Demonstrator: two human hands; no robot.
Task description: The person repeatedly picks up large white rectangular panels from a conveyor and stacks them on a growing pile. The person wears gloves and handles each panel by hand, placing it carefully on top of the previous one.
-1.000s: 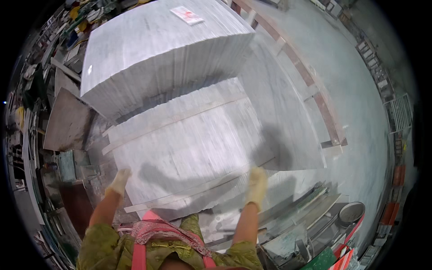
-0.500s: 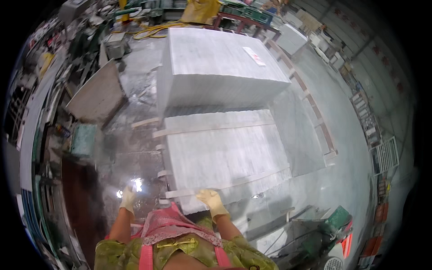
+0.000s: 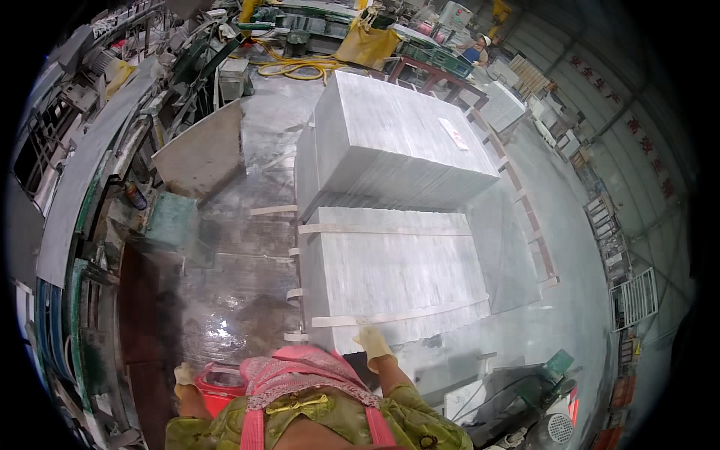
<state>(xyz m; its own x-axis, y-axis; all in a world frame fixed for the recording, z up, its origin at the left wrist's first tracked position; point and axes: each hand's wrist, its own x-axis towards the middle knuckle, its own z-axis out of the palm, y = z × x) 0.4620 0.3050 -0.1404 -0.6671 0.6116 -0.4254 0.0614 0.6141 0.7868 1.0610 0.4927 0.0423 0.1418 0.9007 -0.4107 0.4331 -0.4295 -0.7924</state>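
Observation:
My right hand (image 3: 373, 348), in a pale glove, is at the near edge of a low stack of pale stone slabs (image 3: 401, 270). Its fingers point forward and look outstretched, just below a wooden strip (image 3: 405, 310) lying across the top slab; whether they touch the stone I cannot tell. Another wooden strip (image 3: 386, 231) crosses the stack farther back. My left hand (image 3: 184, 377), also gloved, hangs low at my left side with fingers loosely bent and nothing visible in it. Right beside it is a red plastic container (image 3: 219, 384), partly hidden by my pink apron (image 3: 304, 369).
A taller stone block (image 3: 405, 142) with a white label stands behind the stack. At left are a leaning board (image 3: 204, 146), a greenish box (image 3: 171, 219) and machinery. A motor-like machine (image 3: 551, 427) is at lower right. Far back are a yellow hose (image 3: 300, 71) and a person (image 3: 474, 52).
My view has shifted, so the stones appear farther right and lower. My left hand has dropped back toward my side. More of the red container shows. My right hand remains near the front strip.

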